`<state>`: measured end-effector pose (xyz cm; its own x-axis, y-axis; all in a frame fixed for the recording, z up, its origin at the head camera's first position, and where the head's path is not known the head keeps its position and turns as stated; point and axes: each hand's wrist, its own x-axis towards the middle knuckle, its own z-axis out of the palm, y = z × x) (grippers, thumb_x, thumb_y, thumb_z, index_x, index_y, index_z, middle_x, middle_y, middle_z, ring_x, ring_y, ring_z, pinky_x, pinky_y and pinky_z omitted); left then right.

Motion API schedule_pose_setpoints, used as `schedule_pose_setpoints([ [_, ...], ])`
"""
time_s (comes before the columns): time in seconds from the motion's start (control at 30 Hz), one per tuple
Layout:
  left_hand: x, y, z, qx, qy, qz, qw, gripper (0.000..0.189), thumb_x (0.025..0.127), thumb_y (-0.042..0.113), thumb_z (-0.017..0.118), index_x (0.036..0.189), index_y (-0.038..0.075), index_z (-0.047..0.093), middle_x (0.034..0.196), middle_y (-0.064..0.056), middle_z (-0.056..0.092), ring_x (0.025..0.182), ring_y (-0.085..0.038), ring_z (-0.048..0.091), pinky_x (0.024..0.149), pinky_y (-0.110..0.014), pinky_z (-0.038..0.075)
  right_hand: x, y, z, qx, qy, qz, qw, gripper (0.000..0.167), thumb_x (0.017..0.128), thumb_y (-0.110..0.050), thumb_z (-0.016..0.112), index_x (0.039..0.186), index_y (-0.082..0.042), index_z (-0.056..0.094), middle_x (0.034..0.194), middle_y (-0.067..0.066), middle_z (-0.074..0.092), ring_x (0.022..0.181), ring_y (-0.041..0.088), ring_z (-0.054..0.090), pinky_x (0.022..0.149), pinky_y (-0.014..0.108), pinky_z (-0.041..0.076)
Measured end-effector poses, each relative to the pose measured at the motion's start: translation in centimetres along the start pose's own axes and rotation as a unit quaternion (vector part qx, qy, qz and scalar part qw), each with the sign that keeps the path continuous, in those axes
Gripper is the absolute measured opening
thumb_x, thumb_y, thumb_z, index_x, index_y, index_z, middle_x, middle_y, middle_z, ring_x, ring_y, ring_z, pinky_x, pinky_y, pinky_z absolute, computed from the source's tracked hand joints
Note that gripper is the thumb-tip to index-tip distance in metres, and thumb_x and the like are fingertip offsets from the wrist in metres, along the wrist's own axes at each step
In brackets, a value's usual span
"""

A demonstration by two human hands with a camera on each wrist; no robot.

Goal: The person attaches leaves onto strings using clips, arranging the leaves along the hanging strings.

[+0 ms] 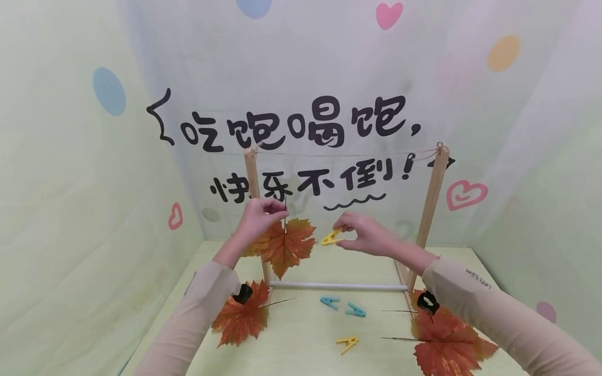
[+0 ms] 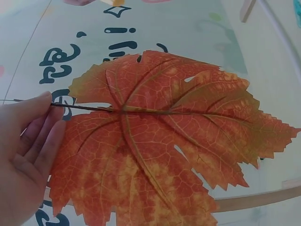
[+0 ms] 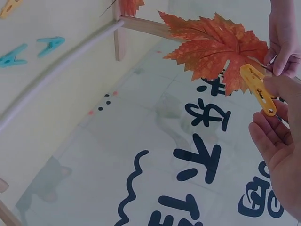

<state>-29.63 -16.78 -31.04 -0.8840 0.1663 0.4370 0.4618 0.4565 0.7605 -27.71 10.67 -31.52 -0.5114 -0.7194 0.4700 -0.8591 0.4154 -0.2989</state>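
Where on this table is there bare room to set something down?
Best bets: between the leaf lying at left and the loose yellow clip, and between the white rod and the backdrop. It's crowded at right, where leaves lie.

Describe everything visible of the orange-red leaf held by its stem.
The orange-red, lobed leaf, perhaps fabric or plastic, has jagged edges, branching veins and yellowish patches. The person's left grip pinches its dark stem. In the head view it hangs tip-down before the pale wooden left post, below the brown string, unclipped.
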Motion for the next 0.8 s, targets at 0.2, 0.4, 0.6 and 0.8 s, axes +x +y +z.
schedule_pose_setpoints([
  [0.2, 0.9, 0.8, -0.5, -0.003, 0.03, -0.011, 0.9995, 0.013, 0.078, 0.009, 0.071, 0.086, -0.001, 0.069, 0.083, -0.014, 0.068, 0.072, -0.017, 0.061, 0.058, -0.02, 0.05, 1.3, -0.5, -1.4, -0.015, 0.024, -0.003, 0.9996, 0.025, 0.072, -0.007, 0.074, 0.093, 0.001, 0.063, 0.086, 0.006, 0.062, 0.078, 0.016, 0.057, 0.07, 0.026, 0.05],
  [0.4, 1.7, 1.5, -0.7, -0.009, 0.056, -0.019, 0.9982, 0.015, 0.079, 0.011, 0.07, 0.088, -0.001, 0.069, 0.084, -0.014, 0.068, 0.071, -0.015, 0.062, 0.061, -0.021, 0.05, 2.5, -0.8, -2.6, -0.018, 0.053, -0.018, 0.9982, 0.026, 0.07, -0.006, 0.075, 0.092, 0.001, 0.064, 0.086, 0.007, 0.065, 0.076, 0.015, 0.059, 0.069, 0.022, 0.051],
  [0.6, 2.6, 1.9, -0.6, -0.018, 0.07, -0.018, 0.9972, 0.02, 0.08, 0.012, 0.07, 0.093, -0.003, 0.068, 0.089, -0.014, 0.068, 0.072, -0.011, 0.062, 0.063, -0.019, 0.05, 3.5, -1.1, -3.4, -0.012, 0.064, -0.022, 0.9976, 0.027, 0.071, -0.004, 0.075, 0.093, 0.003, 0.063, 0.088, 0.01, 0.064, 0.077, 0.018, 0.061, 0.07, 0.024, 0.052],
  [0.8, 3.3, 2.6, -0.3, -0.004, 0.104, -0.015, 0.9944, 0.016, 0.079, 0.012, 0.07, 0.09, 0.0, 0.069, 0.088, -0.014, 0.068, 0.073, -0.015, 0.061, 0.062, -0.018, 0.048, 4.7, -1.6, -4.5, -0.012, 0.097, -0.013, 0.9951, 0.028, 0.07, -0.004, 0.076, 0.094, 0.004, 0.063, 0.089, 0.011, 0.063, 0.078, 0.017, 0.059, 0.071, 0.022, 0.051],
])
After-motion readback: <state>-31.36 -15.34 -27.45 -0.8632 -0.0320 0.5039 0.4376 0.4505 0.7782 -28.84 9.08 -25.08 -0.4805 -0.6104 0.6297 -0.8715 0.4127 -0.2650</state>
